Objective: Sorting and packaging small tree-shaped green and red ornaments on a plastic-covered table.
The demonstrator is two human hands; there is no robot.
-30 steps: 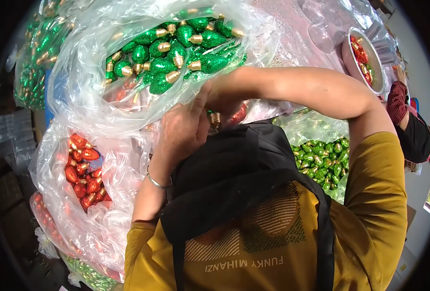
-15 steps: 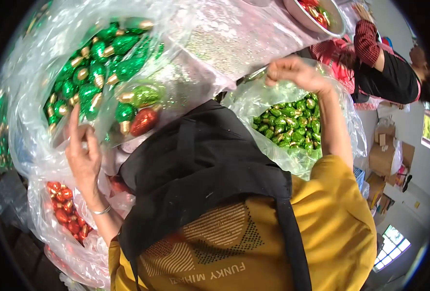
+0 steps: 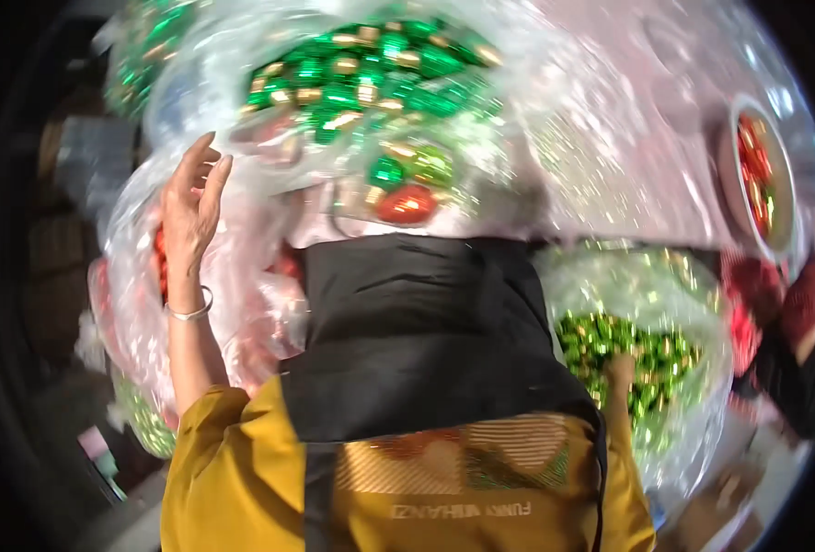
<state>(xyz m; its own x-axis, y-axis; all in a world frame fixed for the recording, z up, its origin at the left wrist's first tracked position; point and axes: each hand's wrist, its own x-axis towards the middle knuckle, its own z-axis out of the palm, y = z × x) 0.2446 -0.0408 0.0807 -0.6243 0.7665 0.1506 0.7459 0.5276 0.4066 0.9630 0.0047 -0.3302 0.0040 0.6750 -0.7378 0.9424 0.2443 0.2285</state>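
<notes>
My left hand (image 3: 194,202) is raised over a plastic bag (image 3: 242,276) at the left, with its fingers stretched and nothing in them. Red ornaments (image 3: 161,262) show at that bag's edge. My right hand (image 3: 619,370) reaches down among light green shiny ornaments (image 3: 670,354) in a clear bag at the right; blur hides its fingers. Before my apron, a small clear pack holds a dark green ornament (image 3: 387,173), a light green one (image 3: 432,167) and a red one (image 3: 406,206). Beyond it lies an open bag of dark green, gold-capped ornaments (image 3: 361,78).
A white bowl (image 3: 787,179) with red and green ornaments stands on the pink-covered table (image 3: 610,120) at the far right. Another person's sleeve (image 3: 801,294) shows beside it. A second bag with green ornaments (image 3: 154,55) is at the far left.
My view has turned, so the bags appear shifted to the right. My right hand has gone down into the light green ornaments. My left hand has moved off the dark green bag's edge.
</notes>
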